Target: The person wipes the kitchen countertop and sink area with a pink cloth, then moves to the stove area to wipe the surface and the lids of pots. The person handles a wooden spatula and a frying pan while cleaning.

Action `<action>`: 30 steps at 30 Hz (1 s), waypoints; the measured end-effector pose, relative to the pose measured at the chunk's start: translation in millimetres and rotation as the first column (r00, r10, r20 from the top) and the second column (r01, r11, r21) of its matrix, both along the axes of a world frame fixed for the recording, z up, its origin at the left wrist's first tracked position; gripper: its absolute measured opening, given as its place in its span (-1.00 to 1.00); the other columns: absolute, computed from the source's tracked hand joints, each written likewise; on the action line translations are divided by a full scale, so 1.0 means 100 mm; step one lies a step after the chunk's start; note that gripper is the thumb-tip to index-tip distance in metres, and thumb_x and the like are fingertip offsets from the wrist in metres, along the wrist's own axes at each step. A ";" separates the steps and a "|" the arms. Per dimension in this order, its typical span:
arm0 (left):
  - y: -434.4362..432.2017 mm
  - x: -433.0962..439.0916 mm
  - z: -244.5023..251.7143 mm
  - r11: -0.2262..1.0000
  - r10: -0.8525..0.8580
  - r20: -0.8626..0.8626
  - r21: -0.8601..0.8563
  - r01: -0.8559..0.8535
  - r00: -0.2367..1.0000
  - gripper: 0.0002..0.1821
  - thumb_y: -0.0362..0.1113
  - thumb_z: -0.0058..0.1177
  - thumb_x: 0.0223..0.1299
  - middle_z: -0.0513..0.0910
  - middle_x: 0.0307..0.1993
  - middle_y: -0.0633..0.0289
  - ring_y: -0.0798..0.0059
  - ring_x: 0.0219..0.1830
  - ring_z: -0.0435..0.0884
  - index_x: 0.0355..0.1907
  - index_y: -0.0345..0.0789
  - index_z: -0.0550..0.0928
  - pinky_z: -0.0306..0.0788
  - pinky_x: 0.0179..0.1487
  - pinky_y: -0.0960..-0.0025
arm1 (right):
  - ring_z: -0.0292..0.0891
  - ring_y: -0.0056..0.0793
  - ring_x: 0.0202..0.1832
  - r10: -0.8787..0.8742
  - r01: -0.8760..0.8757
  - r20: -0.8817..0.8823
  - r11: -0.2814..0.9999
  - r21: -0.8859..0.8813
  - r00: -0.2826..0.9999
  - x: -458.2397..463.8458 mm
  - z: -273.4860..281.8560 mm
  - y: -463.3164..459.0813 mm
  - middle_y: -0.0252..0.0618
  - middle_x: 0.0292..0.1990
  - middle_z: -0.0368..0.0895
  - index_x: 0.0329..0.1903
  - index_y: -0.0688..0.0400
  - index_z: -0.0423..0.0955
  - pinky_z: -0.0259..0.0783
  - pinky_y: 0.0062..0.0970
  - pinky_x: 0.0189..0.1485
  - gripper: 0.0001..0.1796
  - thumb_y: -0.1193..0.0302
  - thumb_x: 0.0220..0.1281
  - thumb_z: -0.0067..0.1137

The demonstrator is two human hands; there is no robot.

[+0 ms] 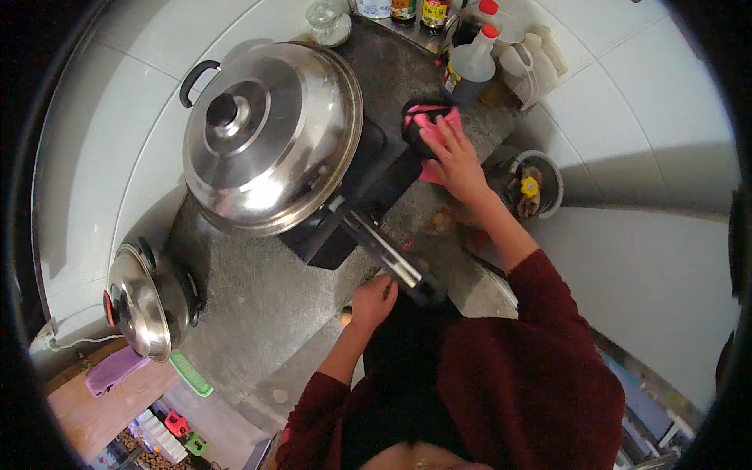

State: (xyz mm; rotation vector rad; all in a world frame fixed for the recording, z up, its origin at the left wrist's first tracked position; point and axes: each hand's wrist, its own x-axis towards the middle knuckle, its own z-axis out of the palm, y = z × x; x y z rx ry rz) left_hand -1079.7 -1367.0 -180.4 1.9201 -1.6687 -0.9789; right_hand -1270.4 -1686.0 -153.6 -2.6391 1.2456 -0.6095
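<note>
My right hand point(449, 150) presses on a pink and black cloth point(418, 120) on the dark stone counter point(264, 305), beside the black stove point(376, 170). My left hand point(373, 299) is at the counter's front edge, below the long pan handle point(393, 252); its fingers are curled, and whether they hold anything cannot be told. A large wok with a domed steel lid point(294, 135) sits on the stove, its long handle pointing towards me.
Plastic bottles with red caps point(470, 64) and a glass jar point(329, 26) stand at the back. A lidded steel pot point(144, 299) is at the left. On the right, below the counter, is a bucket point(555, 176) near a yellow knob point(529, 187).
</note>
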 end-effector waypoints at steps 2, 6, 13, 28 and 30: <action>-0.11 0.12 -0.23 0.998 -0.062 0.054 0.026 0.060 0.997 -0.82 -0.27 0.24 0.25 0.76 -0.25 0.02 -0.03 -0.16 0.74 -0.16 -0.30 0.75 0.61 -0.09 0.04 | 0.19 0.17 0.55 0.082 -0.079 -0.241 0.997 0.020 0.967 0.16 -0.13 -0.24 -0.04 0.62 0.16 0.53 -0.17 0.37 0.16 0.02 0.58 -0.33 0.22 0.39 0.26; -0.22 0.27 -0.52 0.949 0.218 -0.270 0.283 -0.139 0.938 -0.59 0.04 0.21 0.39 0.72 -0.44 0.22 0.36 -0.37 0.70 -0.30 -0.29 0.82 0.57 -0.21 0.24 | 0.10 0.13 0.60 0.119 -0.135 -0.160 0.986 -0.094 0.980 0.45 -0.39 -0.68 -0.07 0.63 0.13 0.55 -0.18 0.34 0.10 0.03 0.61 -0.38 0.19 0.47 0.11; -0.34 0.18 -0.29 0.837 0.480 -0.402 0.477 -0.270 0.780 -0.56 0.00 0.32 0.41 0.51 -0.75 0.35 0.61 -0.73 0.44 -0.47 -0.33 0.81 0.29 -0.59 0.42 | -0.08 0.13 0.68 -0.020 0.011 -0.277 0.999 -0.033 0.961 1.47 -0.54 -2.07 -0.12 0.69 0.01 0.64 -0.31 0.20 -0.07 0.10 0.66 -0.30 0.25 0.49 0.03; -0.65 0.16 0.15 0.676 0.541 -0.260 0.700 -0.229 0.800 -0.47 0.12 0.24 0.45 0.46 -0.85 0.33 0.60 -0.80 0.41 -0.45 -0.32 0.83 0.24 -0.66 0.39 | 0.22 0.02 0.55 0.166 -0.174 -0.167 0.984 -0.034 0.972 0.74 -0.46 -1.23 -0.19 0.53 0.37 0.39 -0.09 0.53 0.17 0.02 0.59 -0.38 0.28 0.24 0.32; -0.62 0.18 0.10 0.715 0.552 -0.322 0.658 -0.238 0.769 -0.47 0.11 0.25 0.45 0.47 -0.84 0.32 0.59 -0.82 0.39 -0.45 -0.34 0.83 0.22 -0.68 0.40 | 0.20 0.01 0.57 0.250 -0.248 -0.122 0.968 0.033 0.961 0.40 -0.41 -0.86 -0.15 0.53 0.35 0.39 -0.05 0.52 0.16 -0.04 0.61 -0.32 0.42 0.13 0.33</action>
